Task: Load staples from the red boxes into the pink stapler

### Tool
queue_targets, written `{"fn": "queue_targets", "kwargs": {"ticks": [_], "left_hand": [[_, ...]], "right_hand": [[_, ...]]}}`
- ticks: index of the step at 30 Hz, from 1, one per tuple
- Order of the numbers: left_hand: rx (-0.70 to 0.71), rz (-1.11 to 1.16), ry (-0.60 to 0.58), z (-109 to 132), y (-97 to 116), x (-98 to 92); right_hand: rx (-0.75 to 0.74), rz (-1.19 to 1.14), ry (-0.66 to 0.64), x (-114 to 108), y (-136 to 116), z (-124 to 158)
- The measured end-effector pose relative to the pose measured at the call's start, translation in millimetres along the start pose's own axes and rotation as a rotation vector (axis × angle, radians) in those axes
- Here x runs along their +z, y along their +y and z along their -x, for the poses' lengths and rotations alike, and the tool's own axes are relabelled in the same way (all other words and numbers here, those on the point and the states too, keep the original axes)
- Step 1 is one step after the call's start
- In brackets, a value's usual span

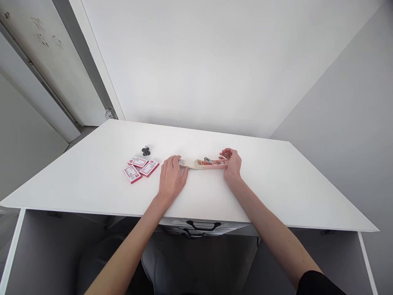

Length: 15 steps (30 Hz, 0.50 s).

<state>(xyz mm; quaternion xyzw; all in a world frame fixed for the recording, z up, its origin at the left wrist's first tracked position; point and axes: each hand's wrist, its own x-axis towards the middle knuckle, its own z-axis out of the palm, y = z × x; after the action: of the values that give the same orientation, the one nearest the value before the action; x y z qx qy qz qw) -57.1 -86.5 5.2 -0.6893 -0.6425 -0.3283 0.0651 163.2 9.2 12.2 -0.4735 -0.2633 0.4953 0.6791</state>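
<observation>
A long, narrow hinged box lies unfolded on the white tabletop, its pink tray to the right and cream lid to the left. Small items sit in the tray, one of them a shiny metal piece sticking up; their kinds are too small to tell. My left hand holds the lid's left end, fingers over it and thumb along the near side. Around the tray's right end curls my right hand, partly hiding that end. A printed label shows on the lid beside my left fingers.
Left of my left hand lie three small red-and-white boxes, close together. Behind them sits a small black object. The tabletop meets a white wall at the back; drawers with black handles are below its front edge.
</observation>
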Motion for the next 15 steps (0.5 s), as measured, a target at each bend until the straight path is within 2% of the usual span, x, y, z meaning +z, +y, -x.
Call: {"fn": "queue_targets", "kwargs": {"ticks": [4,15], "left_hand": [[-0.005,0.026,-0.063,-0.5,-2.8,2.9],[0.023,0.082,-0.126,-0.6,-0.8,-1.1]], "right_hand": [[-0.017,0.06,0.001,-0.8,0.7,-0.8],[-0.078,0.232,0.035,-5.4,-2.3,-3.0]]}}
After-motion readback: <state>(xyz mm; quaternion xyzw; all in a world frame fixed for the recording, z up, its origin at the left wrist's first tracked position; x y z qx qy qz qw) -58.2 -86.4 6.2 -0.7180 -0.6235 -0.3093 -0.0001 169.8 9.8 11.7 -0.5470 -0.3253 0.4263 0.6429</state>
